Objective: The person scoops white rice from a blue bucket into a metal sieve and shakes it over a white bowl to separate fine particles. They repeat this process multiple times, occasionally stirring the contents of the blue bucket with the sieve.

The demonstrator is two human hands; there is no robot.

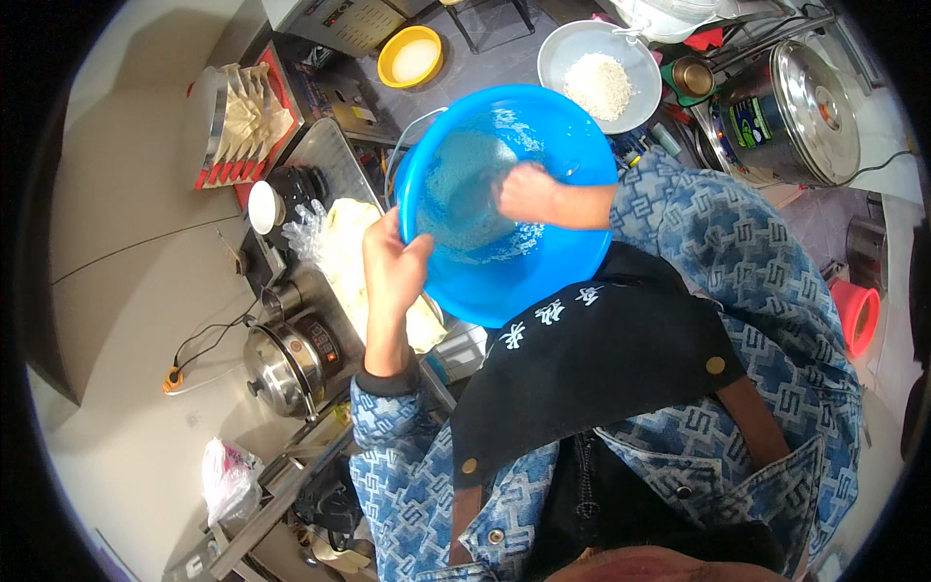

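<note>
A large blue plastic basin [502, 291] is tilted in front of me, with cloudy water and white rice grains [465, 182] in it and more grains stuck to its wall. My left hand [396, 254] grips the basin's left rim, thumb on the inside. Inside the basin, over the water, is my right hand [527, 193], blurred by motion and with its fingers curled; whether it holds any grains cannot be seen. Beyond the basin, a grey bowl [553, 58] holds a heap of white rice [600, 86].
A yellow basin [383, 62] with whitish liquid stands on the floor. To the left are a counter with cream cloth [349, 254], a white bowl [265, 207] and a lidded steel pot [280, 371]. A large lidded steel container [814, 109] is at the right, above a red bucket [852, 313].
</note>
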